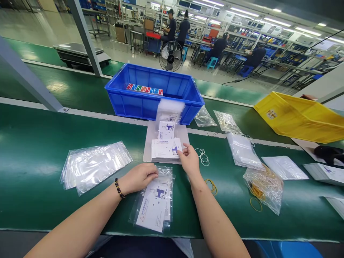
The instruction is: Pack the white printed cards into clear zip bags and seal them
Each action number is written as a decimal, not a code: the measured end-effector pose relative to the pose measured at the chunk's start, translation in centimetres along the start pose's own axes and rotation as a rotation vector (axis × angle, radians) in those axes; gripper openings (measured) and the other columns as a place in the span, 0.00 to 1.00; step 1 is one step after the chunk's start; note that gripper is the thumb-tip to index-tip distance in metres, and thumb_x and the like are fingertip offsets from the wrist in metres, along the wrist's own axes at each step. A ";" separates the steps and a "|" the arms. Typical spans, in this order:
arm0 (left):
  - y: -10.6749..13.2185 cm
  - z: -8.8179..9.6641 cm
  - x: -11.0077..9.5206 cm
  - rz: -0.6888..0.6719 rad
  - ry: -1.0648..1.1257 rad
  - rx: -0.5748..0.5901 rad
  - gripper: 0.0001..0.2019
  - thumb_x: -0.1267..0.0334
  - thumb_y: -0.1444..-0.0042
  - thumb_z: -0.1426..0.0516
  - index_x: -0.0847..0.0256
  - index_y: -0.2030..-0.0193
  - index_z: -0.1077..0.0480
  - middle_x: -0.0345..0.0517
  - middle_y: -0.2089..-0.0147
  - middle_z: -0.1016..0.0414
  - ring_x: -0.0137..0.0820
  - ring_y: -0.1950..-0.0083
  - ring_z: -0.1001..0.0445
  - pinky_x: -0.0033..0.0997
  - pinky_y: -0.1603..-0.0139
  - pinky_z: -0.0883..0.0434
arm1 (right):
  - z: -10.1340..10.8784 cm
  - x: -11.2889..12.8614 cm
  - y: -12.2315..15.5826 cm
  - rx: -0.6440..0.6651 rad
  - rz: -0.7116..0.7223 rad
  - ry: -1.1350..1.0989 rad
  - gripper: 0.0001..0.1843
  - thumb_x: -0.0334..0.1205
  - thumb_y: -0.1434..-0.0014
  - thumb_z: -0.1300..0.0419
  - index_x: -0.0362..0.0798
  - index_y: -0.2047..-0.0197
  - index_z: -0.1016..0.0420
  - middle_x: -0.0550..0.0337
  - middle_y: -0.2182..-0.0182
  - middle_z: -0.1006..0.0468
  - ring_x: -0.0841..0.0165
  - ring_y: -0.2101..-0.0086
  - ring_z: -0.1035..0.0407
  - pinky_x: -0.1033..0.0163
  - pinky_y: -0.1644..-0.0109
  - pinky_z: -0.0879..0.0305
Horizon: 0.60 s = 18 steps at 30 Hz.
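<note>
My left hand, with a beaded bracelet at the wrist, is closed at the top end of a clear zip bag. Inside or under the clear plastic at the table's front edge lie white printed cards with a purple drawing; how many bags overlap is hard to tell. My right hand pinches the right edge of a printed card on a neat stack of cards. That stack rests on a grey board. More printed cards lie just behind it, partly under plastic bags.
Empty zip bags are fanned out on the left. A blue bin stands behind the board, a yellow bin at right. White rubber bands, yellow rubber bands and bagged supplies lie on the right side.
</note>
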State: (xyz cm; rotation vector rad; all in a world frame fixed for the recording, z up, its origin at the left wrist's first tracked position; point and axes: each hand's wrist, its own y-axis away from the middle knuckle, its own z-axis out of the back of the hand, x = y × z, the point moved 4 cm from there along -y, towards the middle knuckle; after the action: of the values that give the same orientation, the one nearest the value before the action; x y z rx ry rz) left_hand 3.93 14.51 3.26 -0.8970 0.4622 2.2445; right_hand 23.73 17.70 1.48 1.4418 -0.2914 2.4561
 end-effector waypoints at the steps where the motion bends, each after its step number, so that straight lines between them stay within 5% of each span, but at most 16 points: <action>1: 0.0 0.0 0.0 0.006 -0.001 -0.003 0.11 0.65 0.43 0.55 0.61 0.70 0.34 0.43 0.68 0.31 0.29 0.67 0.33 0.27 0.66 0.36 | 0.3 0.1 0.0 -0.032 -0.005 -0.081 0.23 0.43 0.55 0.44 0.44 0.55 0.35 0.63 0.76 0.33 0.69 0.74 0.36 0.60 0.66 0.36; 6: 0.0 0.2 0.0 0.010 0.005 -0.013 0.11 0.65 0.43 0.54 0.62 0.69 0.32 0.44 0.67 0.29 0.30 0.66 0.32 0.27 0.66 0.35 | 1.6 1.1 0.9 -0.034 0.013 -0.452 0.19 0.44 0.54 0.41 0.46 0.59 0.35 0.61 0.72 0.32 0.70 0.74 0.34 0.63 0.73 0.33; 15: 0.2 0.5 0.0 -0.023 0.116 -0.071 0.11 0.62 0.43 0.51 0.61 0.68 0.29 0.43 0.67 0.28 0.29 0.65 0.31 0.27 0.64 0.34 | 2.3 2.0 2.0 0.208 0.052 -0.317 0.10 0.43 0.54 0.40 0.47 0.70 0.30 0.61 0.76 0.28 0.71 0.78 0.35 0.65 0.76 0.37; 18: 0.2 0.2 -0.1 -0.051 0.186 -0.064 0.10 0.62 0.44 0.50 0.61 0.69 0.28 0.42 0.69 0.29 0.28 0.65 0.31 0.26 0.63 0.35 | 1.4 2.6 2.5 0.402 0.097 -0.271 0.08 0.43 0.53 0.42 0.48 0.71 0.27 0.61 0.76 0.29 0.70 0.75 0.35 0.64 0.73 0.37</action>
State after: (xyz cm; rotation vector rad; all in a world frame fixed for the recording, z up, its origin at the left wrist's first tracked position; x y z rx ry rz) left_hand 3.70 14.44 3.46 -1.1440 0.4476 2.1503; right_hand 22.84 15.26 4.38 1.9731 0.0918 2.4917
